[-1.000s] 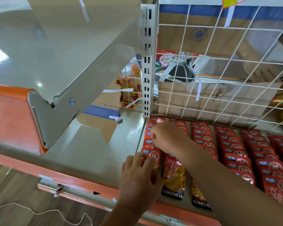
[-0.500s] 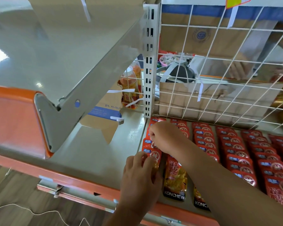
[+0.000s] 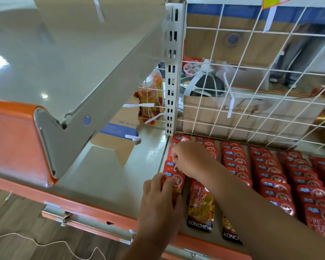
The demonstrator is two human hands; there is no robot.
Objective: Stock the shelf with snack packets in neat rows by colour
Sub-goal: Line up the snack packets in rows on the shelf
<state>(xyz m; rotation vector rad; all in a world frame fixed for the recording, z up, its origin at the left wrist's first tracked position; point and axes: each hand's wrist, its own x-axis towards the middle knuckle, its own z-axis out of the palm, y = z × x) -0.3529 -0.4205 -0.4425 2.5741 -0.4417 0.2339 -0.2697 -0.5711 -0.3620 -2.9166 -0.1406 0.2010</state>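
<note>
My left hand [image 3: 160, 201] gripped the front packet [image 3: 177, 182]. My right hand [image 3: 191, 158], fingers curled, pinched a farther packet [image 3: 170, 154]. The row [image 3: 177, 139] ran away from me.

glossy foil packets [image 3: 235, 162], glossy metal shelf [image 3: 109, 177]
</note>
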